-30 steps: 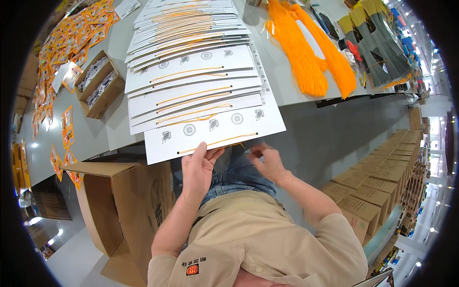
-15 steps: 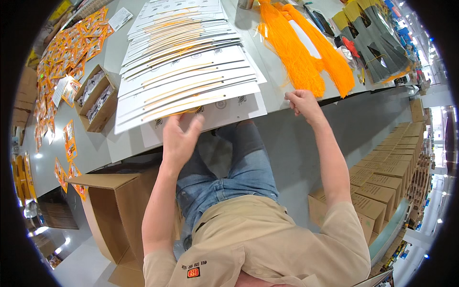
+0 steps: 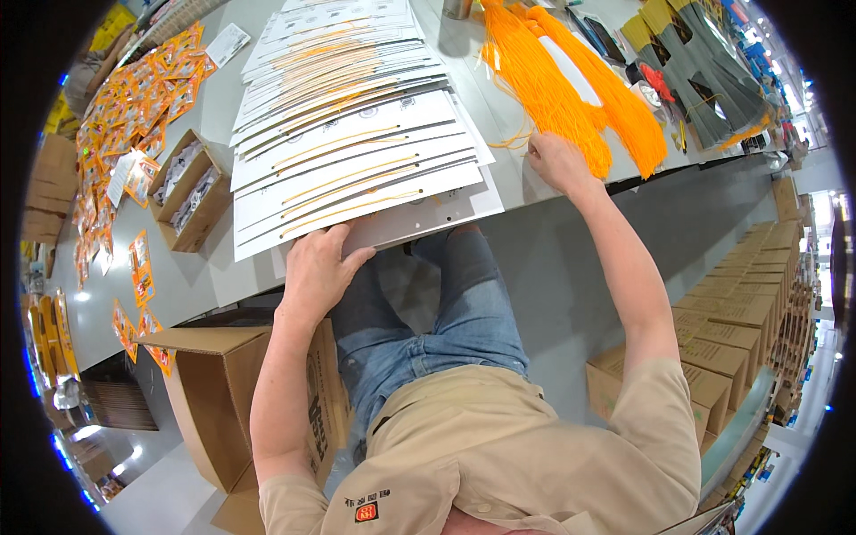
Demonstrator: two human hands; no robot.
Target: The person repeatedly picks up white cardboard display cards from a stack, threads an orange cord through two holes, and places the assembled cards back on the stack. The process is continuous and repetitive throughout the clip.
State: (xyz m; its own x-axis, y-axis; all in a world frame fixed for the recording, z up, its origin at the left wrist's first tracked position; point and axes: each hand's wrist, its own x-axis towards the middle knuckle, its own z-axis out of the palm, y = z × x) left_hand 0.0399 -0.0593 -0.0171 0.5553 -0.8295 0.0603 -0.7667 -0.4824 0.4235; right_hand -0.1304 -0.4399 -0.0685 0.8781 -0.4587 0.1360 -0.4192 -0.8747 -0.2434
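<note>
A long overlapping row of white sheets lies on the table, each strung with an orange cord near its front edge. At the front edge of the nearest sheet, my left hand rests with its thumb spread away from the fingers; the fingertips are partly hidden. My right hand is closed at the table edge, beside the lower end of a bundle of orange cords. A thin loose orange cord runs leftward from its closed fingers. A second orange bundle lies just right of the first.
Orange printed packets cover the table's left side, near a divided cardboard box of small packets. Grey-and-yellow flat pieces are stacked at the right. An opened carton stands below the table; rows of cartons line the floor right.
My right hand has moved up to the orange cords, and a loose cord now shows beside it. My left hand has shifted slightly down and left along the front sheet's edge.
</note>
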